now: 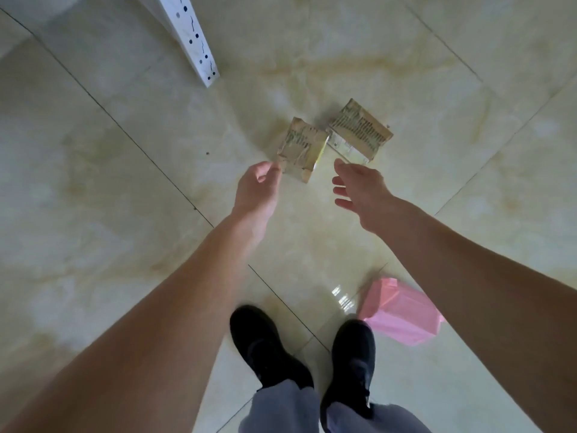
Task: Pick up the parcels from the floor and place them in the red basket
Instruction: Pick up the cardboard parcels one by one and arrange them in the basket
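Observation:
Two brown cardboard parcels lie side by side on the tiled floor, a smaller one (302,149) on the left and a larger one (359,130) on the right. My left hand (256,185) reaches down beside the near left corner of the smaller parcel, fingers loosely curled, holding nothing. Just below the larger parcel hangs my right hand (359,189), its fingers spread and relaxed, also holding nothing. A pink plastic-wrapped parcel (402,310) lies on the floor by my right foot, partly behind my right forearm. No red basket is in view.
A white perforated metal post (195,39) slants down to the floor at the upper left. My two feet in black shoes (268,345) stand at the bottom centre. Glossy beige tiles (109,182) stretch all around.

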